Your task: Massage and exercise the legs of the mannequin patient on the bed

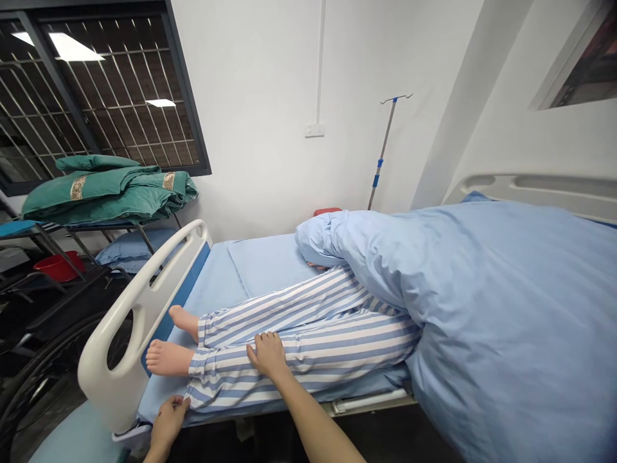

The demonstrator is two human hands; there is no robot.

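Blue-and-white striped pajama pants (337,344) cover two legs lying on a bed, with bare, manikin-like feet (168,357) showing at the cuffs. At the near cuff, my left hand (168,421) pinches the loose hem between thumb and fingers, drawing it toward the bed's near edge. Higher up the same leg, my right hand (268,354) lies over the shin, its fingers bent onto the striped cloth and its thumb out to the side. A thick light-blue quilt (491,289) is folded back over the upper body and hides it.
The white footboard (120,321) stands just beyond the feet. Behind are an IV pole (384,145) and a wall socket (315,130). To the left are folded green quilts (110,190), a red basin (58,265) and a dark wheelchair wheel (36,386).
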